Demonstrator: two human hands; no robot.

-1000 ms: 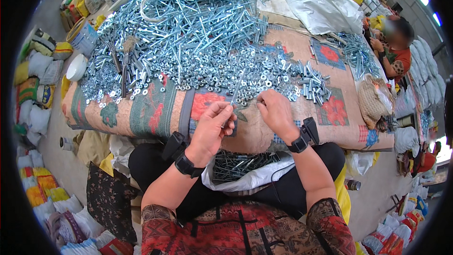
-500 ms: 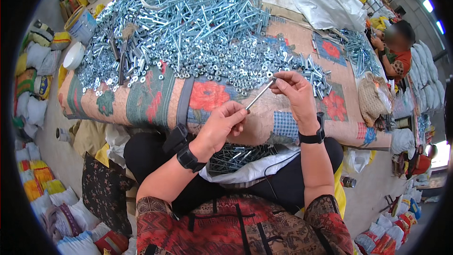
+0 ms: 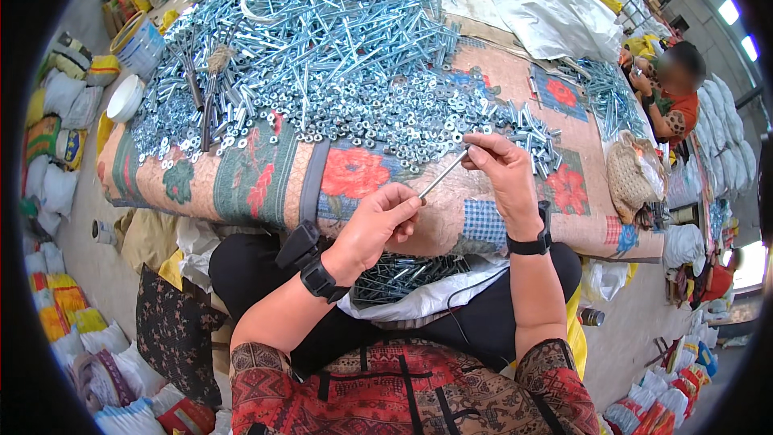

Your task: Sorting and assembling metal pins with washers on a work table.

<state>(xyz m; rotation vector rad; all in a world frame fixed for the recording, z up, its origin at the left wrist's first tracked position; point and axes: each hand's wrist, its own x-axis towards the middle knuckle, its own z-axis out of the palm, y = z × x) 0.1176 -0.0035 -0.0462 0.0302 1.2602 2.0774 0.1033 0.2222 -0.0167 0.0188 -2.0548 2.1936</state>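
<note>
A long, thin metal bolt (image 3: 443, 176) slants up to the right between my hands, above the near edge of the table. My left hand (image 3: 372, 227) is closed round its lower end with thumb and fingers. At its upper end, my right hand (image 3: 505, 176) pinches with thumb and index finger; whether a nut sits under those fingertips is hidden. Just beyond my hands, loose nuts and washers (image 3: 354, 109) are spread over the table. Short metal sleeves (image 3: 538, 137) lie to the right of them. A white sack (image 3: 435, 302) in my lap holds several dark, long bolts (image 3: 394, 278).
A big heap of long bolts (image 3: 346, 16) covers the far table, on a flowered cloth (image 3: 262, 185). A white bowl (image 3: 125, 98) and a bucket (image 3: 138, 42) stand at the left. A woven bag (image 3: 634, 177) sits at the right; beyond it a person (image 3: 680, 97) works.
Both hands keep hold of the bolt in nearly the same place. My right thumb and index finger have shifted slightly at its upper end. The view has moved a little.
</note>
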